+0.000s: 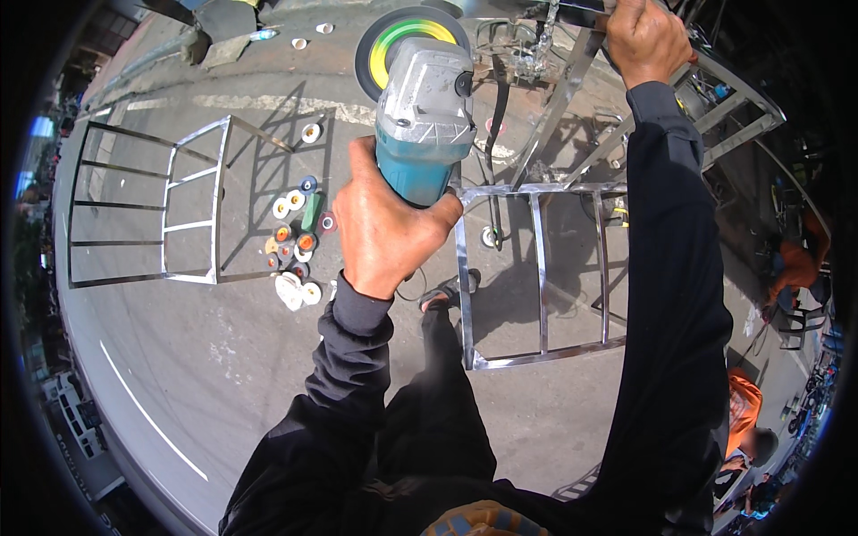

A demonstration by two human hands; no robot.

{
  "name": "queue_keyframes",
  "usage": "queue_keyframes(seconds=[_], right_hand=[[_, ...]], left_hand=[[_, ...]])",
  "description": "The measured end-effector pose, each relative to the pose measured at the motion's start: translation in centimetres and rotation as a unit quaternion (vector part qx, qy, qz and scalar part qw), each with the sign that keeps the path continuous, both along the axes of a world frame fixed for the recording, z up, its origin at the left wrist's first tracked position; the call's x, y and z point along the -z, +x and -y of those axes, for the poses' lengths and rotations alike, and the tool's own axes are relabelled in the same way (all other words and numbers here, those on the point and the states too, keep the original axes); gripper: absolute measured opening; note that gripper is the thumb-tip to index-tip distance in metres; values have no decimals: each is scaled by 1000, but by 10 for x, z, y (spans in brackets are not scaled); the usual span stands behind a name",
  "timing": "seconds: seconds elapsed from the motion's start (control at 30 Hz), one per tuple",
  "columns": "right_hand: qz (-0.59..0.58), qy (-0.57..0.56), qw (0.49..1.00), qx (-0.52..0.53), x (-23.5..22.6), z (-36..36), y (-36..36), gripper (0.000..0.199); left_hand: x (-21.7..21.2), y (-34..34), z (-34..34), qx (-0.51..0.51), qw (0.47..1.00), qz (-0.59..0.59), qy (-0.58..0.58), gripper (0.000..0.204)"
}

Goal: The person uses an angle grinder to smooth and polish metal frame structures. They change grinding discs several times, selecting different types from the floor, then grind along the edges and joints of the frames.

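Note:
My left hand (386, 219) is wrapped round the teal body of an angle grinder (420, 134), held out in front of me. A round disc with a green and yellow face (393, 45) sits at the grinder's far end. At the upper right, my right hand (645, 40) is closed on the top of a metal frame (572, 98), with the gripped part mostly hidden under the fingers. Below it, a shiny rectangular section with crossbars (540, 268) stands near my foot. I cannot tell whether the two join.
Another barred metal frame (164, 205) stands on the pavement at the left, casting a shadow. Several grinding discs and rolls lie beside it, near a green block (312, 213). A person in orange (744, 411) is at the lower right. A white road line (152, 411) runs along the left.

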State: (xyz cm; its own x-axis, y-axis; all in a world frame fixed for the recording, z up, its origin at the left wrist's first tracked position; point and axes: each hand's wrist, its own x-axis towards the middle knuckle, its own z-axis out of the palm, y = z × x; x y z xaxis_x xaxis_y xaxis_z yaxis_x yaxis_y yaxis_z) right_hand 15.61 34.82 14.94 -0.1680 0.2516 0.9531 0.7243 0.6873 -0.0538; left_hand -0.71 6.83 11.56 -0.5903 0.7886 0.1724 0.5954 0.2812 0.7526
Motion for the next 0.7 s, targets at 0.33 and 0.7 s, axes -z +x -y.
queue_keyframes(seconds=[0.33, 0.7], right_hand=[[-10, -24, 1000, 9, 1, -3, 0, 36], [-6, -9, 1000, 20, 4, -5, 1, 39]], left_hand=[[0, 0, 1, -4, 1000, 8, -11, 67], [-4, -2, 1, 3, 1000, 11, 6, 66]])
